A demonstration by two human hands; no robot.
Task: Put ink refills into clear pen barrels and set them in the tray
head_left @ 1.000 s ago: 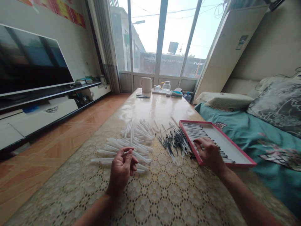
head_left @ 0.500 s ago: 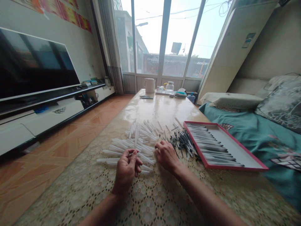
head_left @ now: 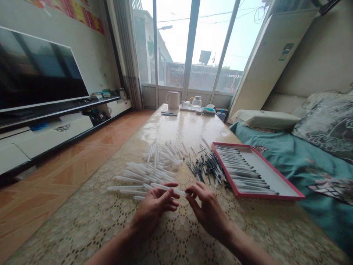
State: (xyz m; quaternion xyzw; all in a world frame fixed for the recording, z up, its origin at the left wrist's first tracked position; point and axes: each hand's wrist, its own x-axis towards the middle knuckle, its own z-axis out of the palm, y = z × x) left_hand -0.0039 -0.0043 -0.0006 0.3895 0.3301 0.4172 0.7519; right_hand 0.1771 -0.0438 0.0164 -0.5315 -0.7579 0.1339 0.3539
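My left hand (head_left: 154, 206) is closed around a white translucent pen barrel (head_left: 161, 187), which points to the right. At the barrel's right end, the thumb and fingertips of my right hand (head_left: 206, 206) are pinched together. Something small and dark seems to be between them, too small to make out. A pile of similar white pen barrels (head_left: 149, 171) lies just beyond my left hand. Past my right hand is a heap of thin black pen parts (head_left: 208, 165), some with dark caps.
A shallow red-rimmed box (head_left: 275, 165) on the right holds a row of dark-ended pens (head_left: 242, 169). At the table's far end stand a pale kettle (head_left: 173, 100), a glass pot (head_left: 196, 102) and a tissue pack (head_left: 209, 109). A sofa (head_left: 264, 143) borders the table's right side.
My right hand has come back from beside the black parts to the barrel's end. The barrel in my left hand has tipped from upright to nearly level, pointing right.
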